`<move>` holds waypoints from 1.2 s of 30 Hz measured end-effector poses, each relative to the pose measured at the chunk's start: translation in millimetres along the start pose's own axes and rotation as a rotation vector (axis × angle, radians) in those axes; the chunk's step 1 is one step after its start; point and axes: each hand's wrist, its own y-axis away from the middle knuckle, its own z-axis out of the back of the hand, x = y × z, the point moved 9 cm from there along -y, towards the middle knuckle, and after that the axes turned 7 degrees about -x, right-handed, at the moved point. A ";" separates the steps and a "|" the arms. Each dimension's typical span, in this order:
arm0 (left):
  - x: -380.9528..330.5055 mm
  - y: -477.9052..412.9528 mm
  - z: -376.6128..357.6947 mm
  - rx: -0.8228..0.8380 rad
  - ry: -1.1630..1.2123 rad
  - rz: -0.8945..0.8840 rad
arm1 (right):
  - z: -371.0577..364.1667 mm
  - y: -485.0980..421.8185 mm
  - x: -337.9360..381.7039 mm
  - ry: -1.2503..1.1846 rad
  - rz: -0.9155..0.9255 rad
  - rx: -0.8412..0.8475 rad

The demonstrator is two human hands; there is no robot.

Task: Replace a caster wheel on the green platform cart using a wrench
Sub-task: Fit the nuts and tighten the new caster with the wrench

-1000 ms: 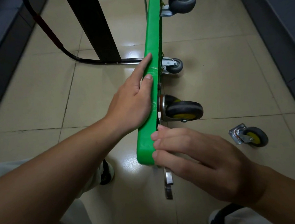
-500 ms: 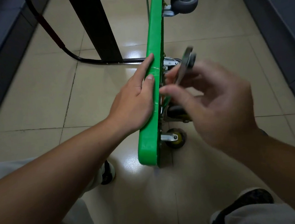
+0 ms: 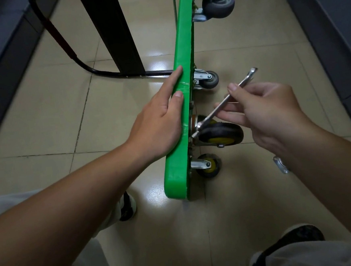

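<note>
Wrench (image 3: pixel 206 122) and right hand (image 3: pixel 273 110) have shifted. A second ago they sat low at the near end of the green platform cart (image 3: pixel 184 37), the tool hanging beneath. Now the hand has swung up and angled the tool down, so its lower head meets the base of the black, yellow-hubbed caster wheel (image 3: pixel 221 134). Whether that head is properly seated is hidden, though it probably is. Thumb and fingers pinch the shaft mid-length, the hand just right of the wheel. The left hand (image 3: pixel 159 123) lies flat, fingers straight, along the cart's upturned edge, steadying it. Turning looks set to begin there.
</note>
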 end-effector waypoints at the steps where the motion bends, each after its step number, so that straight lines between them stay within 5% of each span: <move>1: -0.1 0.4 0.2 -0.004 0.001 0.004 | 5.9 3.5 5.1 0.012 0.050 -0.015; 4: -1.0 0.7 0.1 -0.008 0.014 0.012 | 14.0 39.5 39.0 0.158 0.475 0.059; 7: -1.6 0.2 0.9 -0.027 0.003 0.005 | 1.5 119.5 57.0 0.495 1.195 0.369; 9: -1.8 0.0 1.8 -0.040 -0.005 0.005 | -4.8 154.2 35.9 0.631 1.388 0.608; 14: 0.2 -0.7 0.2 -0.041 -0.008 0.011 | -10.7 175.1 10.7 0.673 1.488 0.755; 36: -1.2 -0.1 1.9 -0.045 -0.018 0.003 | -16.3 177.8 -15.2 0.760 1.579 0.694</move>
